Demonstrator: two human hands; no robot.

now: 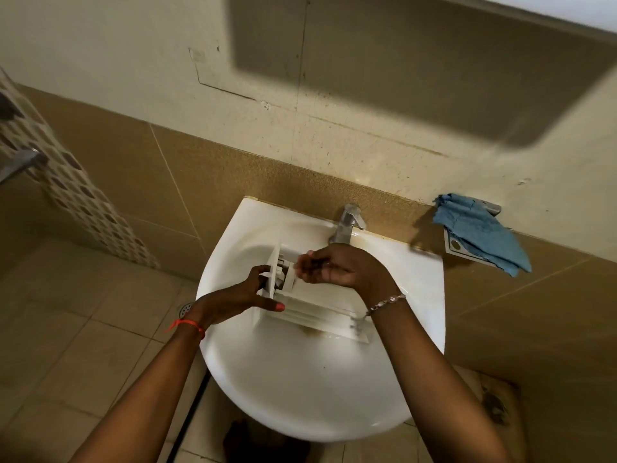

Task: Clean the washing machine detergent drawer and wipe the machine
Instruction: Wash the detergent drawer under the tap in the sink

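One white detergent drawer (314,312) is what I see at the centre of my feed. It lies inside the white washbasin (300,389), set crosswise. Its flat front panel stands upright at the left end, and its long compartment body runs off to the right and toward the near side of the bowl.

The left hand (240,295) holds that front end. Its fingers are wrapped round the panel's far side, and the thumb, with an orange-pink nail, lies along the drawer's lower edge. The right hand (334,265) is over the drawer just behind the panel, with its fingers curled and the fingertips pointing at the insert there. The motion blur keeps me from telling whether it pinches anything or only touches the plastic.

A little brownish water sits on the basin floor just under the drawer's near edge. A beaded bracelet (387,302) hangs on the right wrist, and an orange thread (187,325) is tied round the left.

Behind the hands, a chrome tap (349,225) stands on the basin's back rim. To the right of the basin, a crumpled blue cloth (480,235) is draped over a small wall shelf (455,245), well apart from the drawer. On the tiled floor to the left, a round drain (185,307) shows just beside the left wrist, and a band of mosaic tiles (66,182) runs down the wall further left.
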